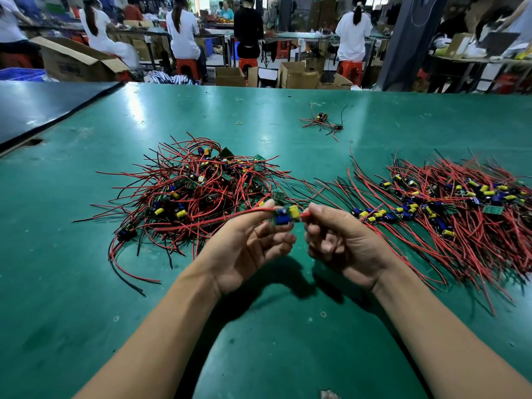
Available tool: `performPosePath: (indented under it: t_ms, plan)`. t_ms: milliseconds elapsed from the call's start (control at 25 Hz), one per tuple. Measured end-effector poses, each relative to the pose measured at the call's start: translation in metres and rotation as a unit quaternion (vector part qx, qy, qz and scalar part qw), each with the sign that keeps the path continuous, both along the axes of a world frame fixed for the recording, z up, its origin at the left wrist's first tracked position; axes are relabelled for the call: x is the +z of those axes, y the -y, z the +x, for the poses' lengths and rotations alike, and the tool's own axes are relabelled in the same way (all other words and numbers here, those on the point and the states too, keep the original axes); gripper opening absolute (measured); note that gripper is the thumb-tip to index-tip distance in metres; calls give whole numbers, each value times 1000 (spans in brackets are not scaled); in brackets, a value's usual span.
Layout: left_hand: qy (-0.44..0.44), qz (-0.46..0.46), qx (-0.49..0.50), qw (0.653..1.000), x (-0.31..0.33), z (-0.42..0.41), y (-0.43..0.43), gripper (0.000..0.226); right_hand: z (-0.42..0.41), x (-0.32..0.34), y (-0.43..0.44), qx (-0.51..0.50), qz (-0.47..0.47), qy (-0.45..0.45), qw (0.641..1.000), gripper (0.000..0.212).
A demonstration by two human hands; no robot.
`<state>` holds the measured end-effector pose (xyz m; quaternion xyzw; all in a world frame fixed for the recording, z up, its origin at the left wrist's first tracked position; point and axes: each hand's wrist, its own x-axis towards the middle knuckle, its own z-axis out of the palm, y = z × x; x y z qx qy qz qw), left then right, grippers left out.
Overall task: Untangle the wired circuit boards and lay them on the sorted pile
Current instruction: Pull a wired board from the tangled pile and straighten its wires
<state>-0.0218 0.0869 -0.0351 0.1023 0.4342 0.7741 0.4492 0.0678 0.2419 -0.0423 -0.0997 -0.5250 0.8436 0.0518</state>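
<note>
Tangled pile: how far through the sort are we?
Roughly halfway, at a guess. Done: the sorted pile on the right, wires roughly parallel. In hand: one circuit board pinched between left hand and right hand, its red wire trailing left. Left: the tangled pile, comparable in size, plus a stray cluster farther back.

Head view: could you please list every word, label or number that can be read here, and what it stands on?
No text is legible in this view.
cardboard box: dark print on its side, too blurred to read.
held circuit board: any marking too small to read.
Boards in the tangled pile and the sorted pile: markings too small to read.
</note>
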Motion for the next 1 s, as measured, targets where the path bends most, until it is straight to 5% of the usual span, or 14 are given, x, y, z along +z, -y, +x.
performPosePath:
  t_ms: [160,640,1000]
  plan:
    - [-75,-23,-94,992,-3,6,0,18,1,-1,0,39,-14,30,999,17]
    - [-133,-100,-42,985,-15,9,-8,13,-6,-9,-4,-66,86,71,992,22]
    - [-133,-99,-61,984,-13,12,-8,9,-9,-9,-1,-46,-14,25,999,12]
